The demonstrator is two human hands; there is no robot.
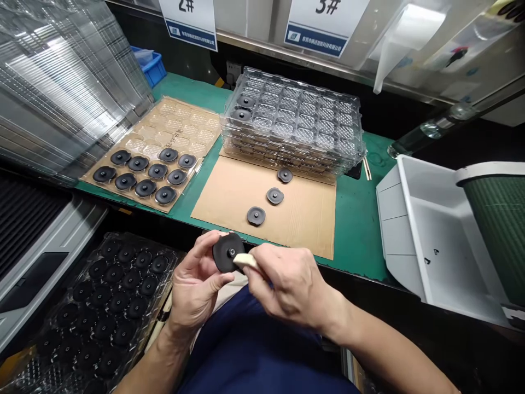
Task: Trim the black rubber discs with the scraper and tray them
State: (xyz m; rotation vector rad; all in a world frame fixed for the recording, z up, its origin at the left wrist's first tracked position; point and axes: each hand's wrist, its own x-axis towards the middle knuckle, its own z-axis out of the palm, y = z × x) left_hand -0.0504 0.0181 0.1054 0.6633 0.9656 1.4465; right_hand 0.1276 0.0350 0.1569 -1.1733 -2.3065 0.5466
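Holding a black disc in the left hand, closing thumb and fingers narrowly around its left side, and tilting its hub side up. Pinching a pale piece between the thumb and fingers of the right hand, pointing its tip leftward over the disc's right part, close beside the hub. Running the long axis of the pale piece roughly left to right, across the disc's face, and meeting the disc to the left of the right hand. Showing no certain contact between tip and hub. Bringing both hands close together at the near edge of the green bench, having the left hand nearer to the disc's rim and the right hand only as near as the pale piece allows.

Having a lower tray of black discs at near left, below the bench. Facing, just beyond the hands, a brown card bearing three loose discs, spacing apart in a slanting line toward far right, the nearest being closer to the right hand. Having a clear tray at left with ten discs in its near part, and a white bin at right with small black scraps inside. Facing, farther off, a tray stack with two discs at its left end.
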